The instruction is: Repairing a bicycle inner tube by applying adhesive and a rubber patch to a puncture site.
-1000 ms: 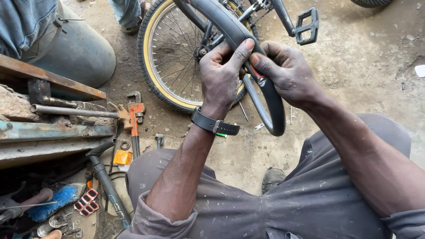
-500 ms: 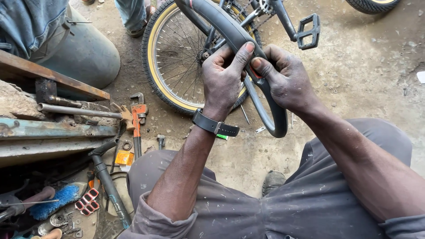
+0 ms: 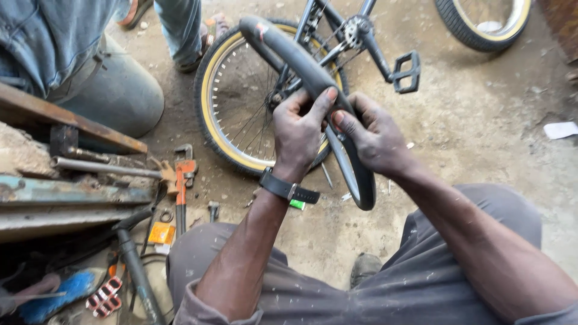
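Note:
A black rubber inner tube (image 3: 289, 51) runs from the upper left down to a bend near my knees, held up in front of me. My left hand (image 3: 298, 135), with a black wristband, grips the tube from the left, thumb pressed on its top. My right hand (image 3: 376, 135) grips the same stretch from the right, fingers wrapped around it. Both hands meet at the tube's middle. Behind them a small bicycle lies on the ground, its yellow-rimmed wheel (image 3: 223, 129) and a black pedal (image 3: 406, 73) showing.
A red pipe wrench (image 3: 182, 180) lies on the dirt beside rusty metal bars (image 3: 72, 192) at left. A pump handle (image 3: 135, 265), a blue brush (image 3: 57, 292) and small parts sit at lower left. Another person in jeans (image 3: 90, 66) crouches at upper left. A second wheel (image 3: 481, 21) lies at the top right.
Both hands and the tube have shifted slightly downward in view, with the grip unchanged. My left thumb has slid along the tube's top.

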